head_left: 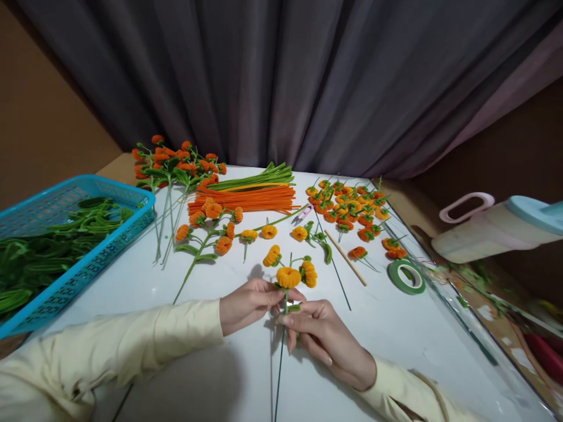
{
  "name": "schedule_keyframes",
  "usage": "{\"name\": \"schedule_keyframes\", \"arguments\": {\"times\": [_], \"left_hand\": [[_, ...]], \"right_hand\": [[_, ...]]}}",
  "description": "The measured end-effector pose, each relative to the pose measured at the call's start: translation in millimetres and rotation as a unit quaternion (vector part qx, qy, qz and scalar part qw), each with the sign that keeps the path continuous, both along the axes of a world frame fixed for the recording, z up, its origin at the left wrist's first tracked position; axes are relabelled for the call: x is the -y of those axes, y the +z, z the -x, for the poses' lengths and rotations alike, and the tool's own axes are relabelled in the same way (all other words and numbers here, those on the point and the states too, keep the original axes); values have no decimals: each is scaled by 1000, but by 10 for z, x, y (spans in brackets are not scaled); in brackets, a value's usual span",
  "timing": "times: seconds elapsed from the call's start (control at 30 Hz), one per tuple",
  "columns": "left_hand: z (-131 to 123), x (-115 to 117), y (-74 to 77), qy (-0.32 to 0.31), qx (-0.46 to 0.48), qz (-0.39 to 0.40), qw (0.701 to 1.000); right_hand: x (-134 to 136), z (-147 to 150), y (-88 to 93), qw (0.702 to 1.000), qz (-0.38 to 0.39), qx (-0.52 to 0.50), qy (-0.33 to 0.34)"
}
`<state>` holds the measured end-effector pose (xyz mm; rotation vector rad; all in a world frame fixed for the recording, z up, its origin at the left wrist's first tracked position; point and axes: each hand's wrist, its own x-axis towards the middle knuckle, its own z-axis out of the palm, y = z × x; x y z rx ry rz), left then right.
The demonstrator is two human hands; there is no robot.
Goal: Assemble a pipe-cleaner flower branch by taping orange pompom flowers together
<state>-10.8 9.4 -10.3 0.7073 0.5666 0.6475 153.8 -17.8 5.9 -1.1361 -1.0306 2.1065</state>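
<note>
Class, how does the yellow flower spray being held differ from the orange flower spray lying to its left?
The yellow spray is held, while the orange spray lies on the table.
The yellow spray shows three blooms; the orange spray carries more.
The yellow spray's blooms are golden, the orange spray's deeper orange.
Both have rounded blooms and green stems.

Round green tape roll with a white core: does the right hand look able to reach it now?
Likely yes: only bare white tabletop seems to lie between the right hand and the green tape roll, though the hand holds a slim dark-green stem and may need to let go first.
</note>
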Motion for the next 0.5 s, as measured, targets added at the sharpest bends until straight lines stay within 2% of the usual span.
{"name": "schedule_keyframes", "arguments": {"times": [0.3,0.4,0.5], "left_hand": [[-43,45,74,2,-57,1,998],[-49,57,99,23,-112,-59,992],[-56,64,97,54,-184,-144,971]], "right_hand": [[6,32,10,999,-6,-17,-29],[11,37,25,999,-7,-6,-42],[22,33,34,999,-10,5,-49]]}}
